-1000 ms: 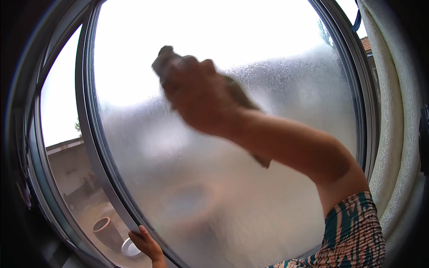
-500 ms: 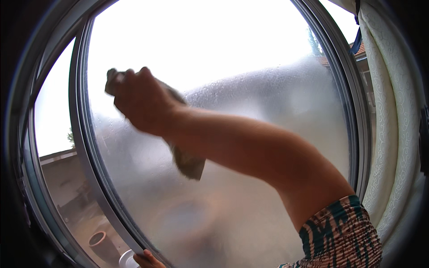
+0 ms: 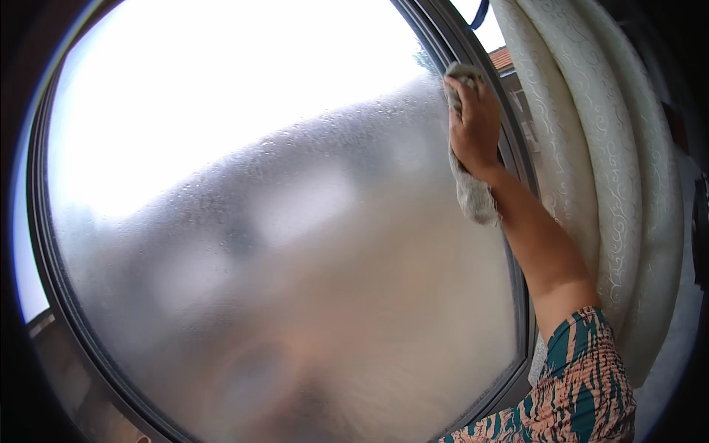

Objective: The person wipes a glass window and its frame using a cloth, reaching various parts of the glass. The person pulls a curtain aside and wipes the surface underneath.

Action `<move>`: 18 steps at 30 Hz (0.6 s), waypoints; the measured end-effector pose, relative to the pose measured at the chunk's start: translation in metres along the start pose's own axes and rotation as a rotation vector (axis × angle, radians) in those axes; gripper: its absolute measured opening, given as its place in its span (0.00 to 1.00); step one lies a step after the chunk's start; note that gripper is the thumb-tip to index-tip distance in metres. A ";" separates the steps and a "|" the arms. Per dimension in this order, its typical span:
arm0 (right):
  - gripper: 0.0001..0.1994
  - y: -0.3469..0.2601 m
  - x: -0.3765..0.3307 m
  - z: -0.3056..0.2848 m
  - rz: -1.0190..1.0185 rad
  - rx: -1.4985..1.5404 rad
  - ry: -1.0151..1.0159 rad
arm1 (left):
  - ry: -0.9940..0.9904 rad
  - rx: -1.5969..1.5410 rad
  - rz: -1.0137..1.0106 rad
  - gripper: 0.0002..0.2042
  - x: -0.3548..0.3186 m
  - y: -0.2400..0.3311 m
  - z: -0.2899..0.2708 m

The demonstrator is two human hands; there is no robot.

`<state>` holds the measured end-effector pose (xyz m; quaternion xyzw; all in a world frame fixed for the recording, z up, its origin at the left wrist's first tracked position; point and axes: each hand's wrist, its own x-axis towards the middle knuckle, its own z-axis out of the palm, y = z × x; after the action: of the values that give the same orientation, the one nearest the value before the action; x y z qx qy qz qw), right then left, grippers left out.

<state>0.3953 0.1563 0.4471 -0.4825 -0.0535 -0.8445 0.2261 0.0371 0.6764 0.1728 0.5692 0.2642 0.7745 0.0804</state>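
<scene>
My right hand [image 3: 476, 127] is closed on a greyish cloth [image 3: 476, 198]. It presses the cloth against the right side of the window pane [image 3: 295, 280], beside the dark metal frame [image 3: 509, 140]. One end of the cloth bunches above my fingers; the other hangs below my wrist. Fog and water drops cover much of the glass. Of my left hand [image 3: 143, 440], only a sliver of skin shows at the bottom edge, by the lower left frame, and its fingers are hidden.
A pale patterned curtain [image 3: 605, 192] hangs to the right of the window, close to my right forearm. Outside, a red tiled roof [image 3: 501, 58] shows past the frame. Through the fogged glass the yard is only a blur.
My right hand has carried the cloth from the upper left of the pane across to its right edge. The view has turned right, and my left hand has almost left the picture.
</scene>
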 end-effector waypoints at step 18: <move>0.16 -0.260 -0.005 -0.071 -0.243 0.421 -0.189 | -0.100 0.039 -0.029 0.23 0.017 -0.015 -0.022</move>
<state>0.2279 0.3678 0.4388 -0.4915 -0.3067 -0.7869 0.2124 0.0086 0.6895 0.1748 0.6046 0.2830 0.7387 0.0936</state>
